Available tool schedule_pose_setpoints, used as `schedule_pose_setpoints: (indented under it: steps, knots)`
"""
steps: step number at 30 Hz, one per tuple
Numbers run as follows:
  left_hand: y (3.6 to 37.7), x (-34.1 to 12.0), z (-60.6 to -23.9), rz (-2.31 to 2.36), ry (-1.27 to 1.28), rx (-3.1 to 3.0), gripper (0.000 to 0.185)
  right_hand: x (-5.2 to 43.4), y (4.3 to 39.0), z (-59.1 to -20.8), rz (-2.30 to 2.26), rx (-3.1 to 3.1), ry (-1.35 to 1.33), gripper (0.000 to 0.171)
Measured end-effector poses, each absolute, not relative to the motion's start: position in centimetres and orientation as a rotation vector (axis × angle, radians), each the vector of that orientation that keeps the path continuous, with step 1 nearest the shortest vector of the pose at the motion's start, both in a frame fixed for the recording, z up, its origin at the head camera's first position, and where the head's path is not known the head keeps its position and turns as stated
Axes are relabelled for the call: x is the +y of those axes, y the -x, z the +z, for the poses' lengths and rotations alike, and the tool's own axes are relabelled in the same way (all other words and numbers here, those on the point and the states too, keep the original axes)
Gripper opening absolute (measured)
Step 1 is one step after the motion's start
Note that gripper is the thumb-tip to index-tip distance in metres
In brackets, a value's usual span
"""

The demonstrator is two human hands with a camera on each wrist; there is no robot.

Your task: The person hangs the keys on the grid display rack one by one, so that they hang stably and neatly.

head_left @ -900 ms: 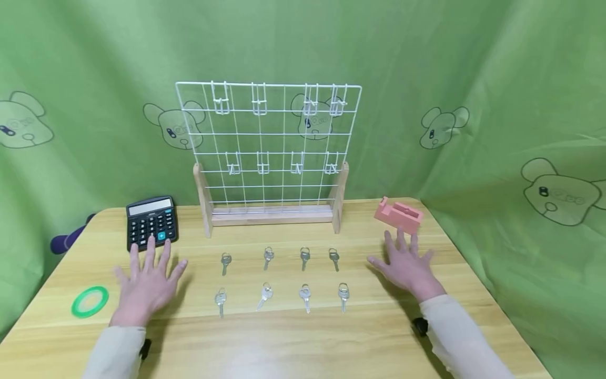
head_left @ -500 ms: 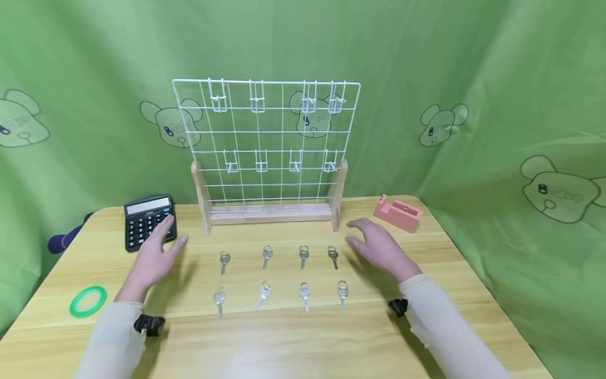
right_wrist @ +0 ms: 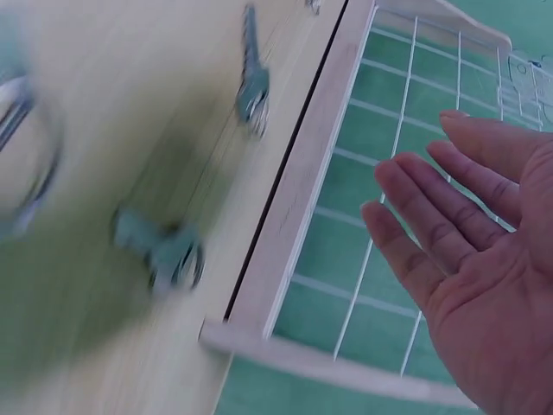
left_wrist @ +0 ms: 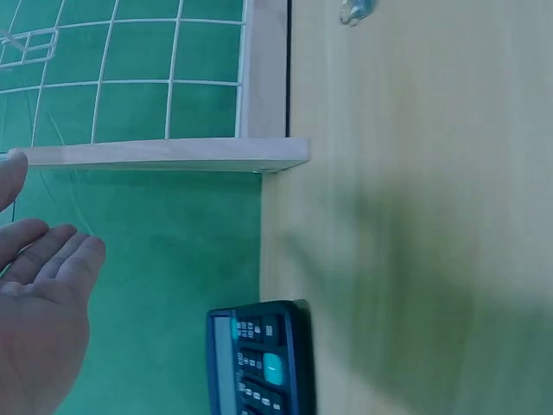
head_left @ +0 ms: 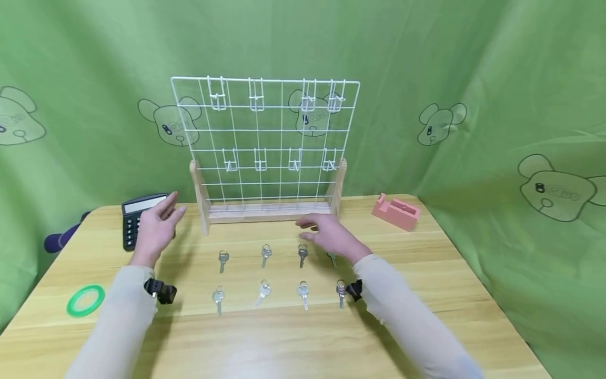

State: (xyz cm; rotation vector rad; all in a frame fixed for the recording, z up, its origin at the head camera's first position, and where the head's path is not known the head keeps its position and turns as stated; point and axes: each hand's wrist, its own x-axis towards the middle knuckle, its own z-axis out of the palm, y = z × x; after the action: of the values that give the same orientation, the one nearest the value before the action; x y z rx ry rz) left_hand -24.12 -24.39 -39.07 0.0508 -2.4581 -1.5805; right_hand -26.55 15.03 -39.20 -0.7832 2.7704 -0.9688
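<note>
Head view: right hand (head_left: 331, 237) above key (head_left: 302, 255), blade pointing nearward.

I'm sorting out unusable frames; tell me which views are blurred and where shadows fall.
Head view: sharp, soft shadows on the table beneath both arms. Left wrist view: mostly sharp, a dim shadow beside the calculator. Right wrist view: keys smeared by motion blur, right hand clear.

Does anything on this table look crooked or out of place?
Only slightly: in the front row of keys, the second key from the left lies slanted while its neighbours point straight. The wire rack stands upright, its hooks empty.
</note>
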Motion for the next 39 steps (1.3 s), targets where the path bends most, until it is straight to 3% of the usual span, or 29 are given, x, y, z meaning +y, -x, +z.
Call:
schedule_pose_setpoints:
  steps: [7,26,39]
  knots:
    - [25.9,-24.3,-37.4,-1.638,-0.038,-2.443,0.071,11.5,27.1,-39.5,-1.068,2.661,0.787,0.036]
    - [30.7,-23.7,-34.8,-1.718,0.032,-2.34,0.065,2.7,28.3,-40.6,-1.022,2.523,0.913,0.028]
    - [31.5,-23.0,-34.7,-1.711,-0.019,-2.309,0.049,-1.9,29.4,-43.1,-0.8,2.512,1.066,0.022]
